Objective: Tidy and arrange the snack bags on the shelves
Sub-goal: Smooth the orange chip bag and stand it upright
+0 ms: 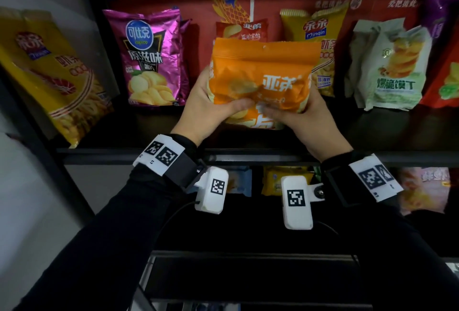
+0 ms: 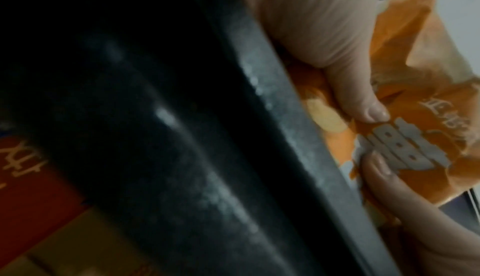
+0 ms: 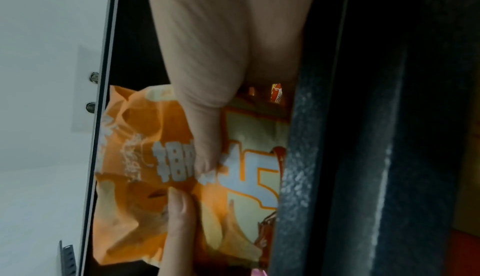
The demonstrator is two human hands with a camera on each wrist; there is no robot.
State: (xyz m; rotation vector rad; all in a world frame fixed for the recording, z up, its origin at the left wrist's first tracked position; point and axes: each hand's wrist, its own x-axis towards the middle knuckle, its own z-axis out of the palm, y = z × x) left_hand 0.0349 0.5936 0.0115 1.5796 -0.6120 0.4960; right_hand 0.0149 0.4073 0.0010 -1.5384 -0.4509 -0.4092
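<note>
**Orange chip bag held in both hands at the middle shelf**

The orange bag is held in front of the shelf, at the centre of the head view, between the purple bag at its 9 o'clock and the yellow bag at its 2 o'clock. A red bag stands just behind it at 12 o'clock, and a white-green bag leans further off at 3 o'clock.

The left hand wraps the bag's lower left side, thumb pressed across the front; the right hand does the same at the lower right. Both wrist views show the thumb tips nearly meeting on the front panel, creasing it there.

It looks light, air-puffed and soft, with a slick film and brittle chips inside. Hard squeezing would likely crush the contents, so the sides and the flat seals seem the safest places to hold.

Its sealed top edge points to 12 o'clock, tilted slightly towards the viewer, and the printed face looks outward. The long axis runs roughly 12 to 6; the bottom sits low, whether on the shelf I cannot tell.
</note>
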